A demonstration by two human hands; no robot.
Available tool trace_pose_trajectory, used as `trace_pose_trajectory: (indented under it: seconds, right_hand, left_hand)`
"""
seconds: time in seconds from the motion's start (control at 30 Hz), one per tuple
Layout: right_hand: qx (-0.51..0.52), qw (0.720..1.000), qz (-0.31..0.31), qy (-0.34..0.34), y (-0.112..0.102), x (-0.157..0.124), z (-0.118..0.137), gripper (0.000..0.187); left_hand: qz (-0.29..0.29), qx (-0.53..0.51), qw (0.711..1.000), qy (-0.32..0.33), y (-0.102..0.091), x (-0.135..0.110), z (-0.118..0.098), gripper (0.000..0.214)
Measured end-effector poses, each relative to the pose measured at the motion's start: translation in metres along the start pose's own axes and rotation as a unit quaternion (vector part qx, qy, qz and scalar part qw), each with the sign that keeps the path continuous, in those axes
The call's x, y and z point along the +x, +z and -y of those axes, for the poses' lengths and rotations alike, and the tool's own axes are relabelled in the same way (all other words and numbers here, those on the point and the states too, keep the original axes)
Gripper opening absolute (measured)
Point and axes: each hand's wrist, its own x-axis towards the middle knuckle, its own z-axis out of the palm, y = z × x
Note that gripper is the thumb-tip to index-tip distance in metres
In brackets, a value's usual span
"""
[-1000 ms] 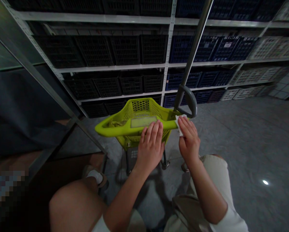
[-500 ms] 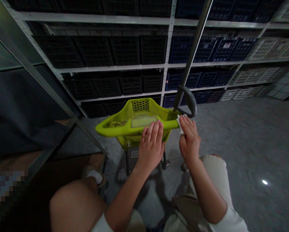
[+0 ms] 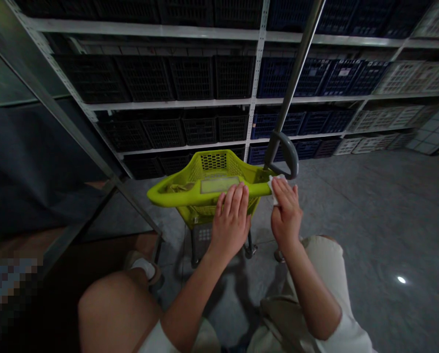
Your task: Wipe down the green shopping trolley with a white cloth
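Observation:
A small lime-green basket trolley (image 3: pixel 190 193) stands on the floor in front of my knees. My left hand (image 3: pixel 231 218) lies on its near rim with the fingers flat and together, just below a pale label (image 3: pixel 219 184). My right hand (image 3: pixel 285 208) presses a white cloth (image 3: pixel 273 189) against the rim's right corner, fingers closed on it. A grey loop handle (image 3: pixel 289 154) on a metal pole (image 3: pixel 296 73) rises from that corner.
White metal shelving (image 3: pixel 256 73) full of black, blue and white plastic crates fills the back wall. A slanted metal frame (image 3: pixel 76 132) and a dark cloth are at the left. Grey tiled floor (image 3: pixel 370 211) stretches to the right. My bent knees are at the bottom.
My right hand with the cloth has shifted slightly left along the rim corner. My left hand and the trolley have barely moved.

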Motion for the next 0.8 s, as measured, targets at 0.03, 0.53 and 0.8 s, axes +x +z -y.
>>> trace_pose_trajectory:
  seconds: [0.03,0.53,0.8]
  right_hand:
    - [0.003,1.0,0.018,-0.01,0.004,0.0,0.01,0.074]
    - [-0.015,1.0,0.004,0.009,0.007,-0.001,0.009,0.072]
    - [0.009,0.993,0.075,-0.088,-0.004,0.003,-0.001,0.074]
  left_hand:
    - [-0.004,0.0,1.0,-0.002,0.002,0.0,0.0,0.069]
    - [0.001,-0.004,1.0,-0.005,0.002,0.001,-0.003,0.068]
    - [-0.008,-0.002,1.0,-0.01,0.002,0.0,0.0,0.066]
